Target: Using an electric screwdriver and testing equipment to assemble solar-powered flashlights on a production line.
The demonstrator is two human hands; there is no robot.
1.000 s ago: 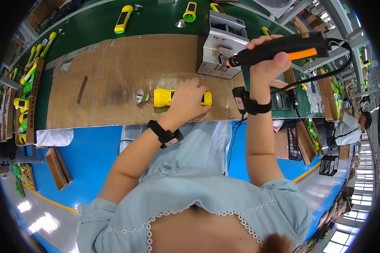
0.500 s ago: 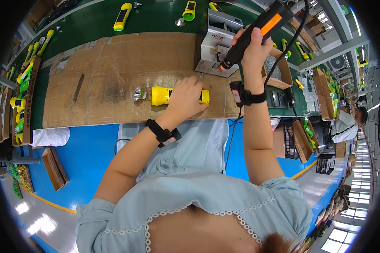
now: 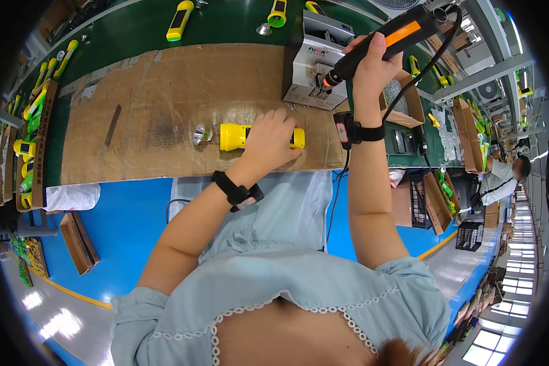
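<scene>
My left hand (image 3: 271,139) is wrapped over a yellow flashlight body (image 3: 232,137), which lies on its side on the cardboard sheet. Just left of its wide end sits a shiny reflector (image 3: 199,134) with a small green part behind it. In my right hand (image 3: 374,68) is a black electric screwdriver (image 3: 402,38) with an orange stripe, its cord trailing from the back end. The screwdriver's tip points down and left at the front of a grey box-shaped screw feeder (image 3: 314,64). Whether the tip touches a screw there is too small to tell.
A cardboard sheet (image 3: 165,91) covers much of the green table. Right of the feeder stands an open carton of small metal parts (image 3: 399,110). Yellow flashlights (image 3: 180,21) lie along the far side. A carton of flashlights (image 3: 46,134) borders the left; a co-worker (image 3: 500,183) is far right.
My right hand has shifted the screwdriver slightly, bringing its tip to the front of the screw feeder. My left hand and the flashlight body stay in place on the cardboard.
</scene>
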